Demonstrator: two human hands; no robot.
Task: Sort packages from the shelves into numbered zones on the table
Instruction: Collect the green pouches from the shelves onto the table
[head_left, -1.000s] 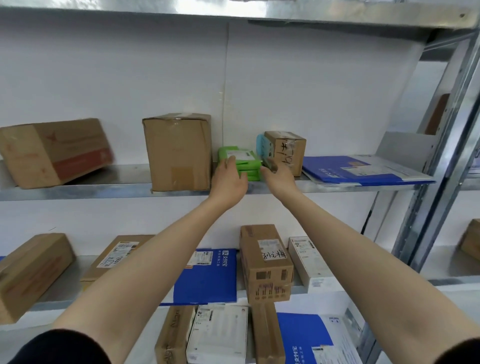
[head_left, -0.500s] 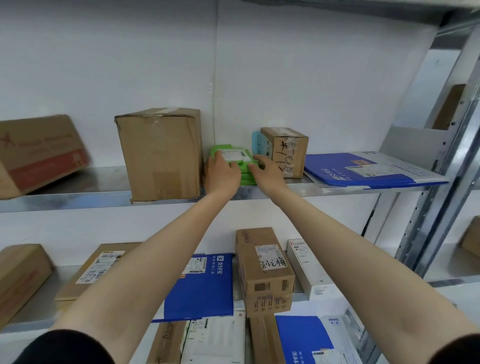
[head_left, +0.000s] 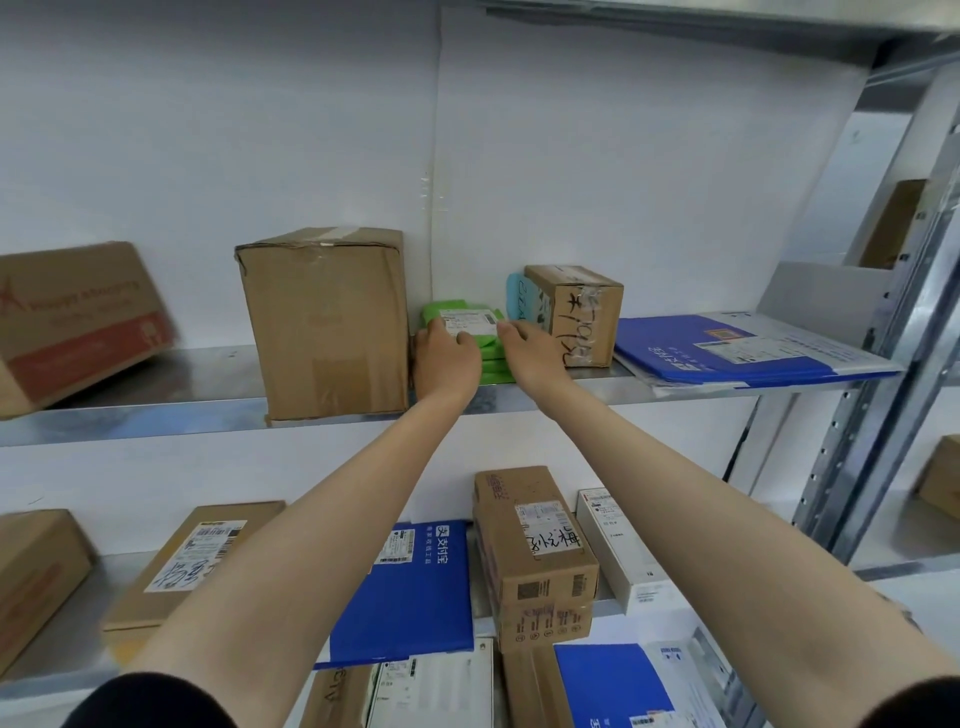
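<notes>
Head view: left hand (head_left: 445, 359) and right hand (head_left: 531, 356) grip green package (head_left: 491, 354) on upper shelf (head_left: 208, 382).

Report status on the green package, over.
Left grip and right grip hold green package by its sides. Package lies on shelf. Tall cardboard box tight on its left, small taped box on its right.

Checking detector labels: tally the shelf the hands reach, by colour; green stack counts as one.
Brown boxes: 3
Green stack: 1
Pale blue packet: 1
Blue mailer: 1 (a pale layer under it is unclear)
Total: 6
</notes>
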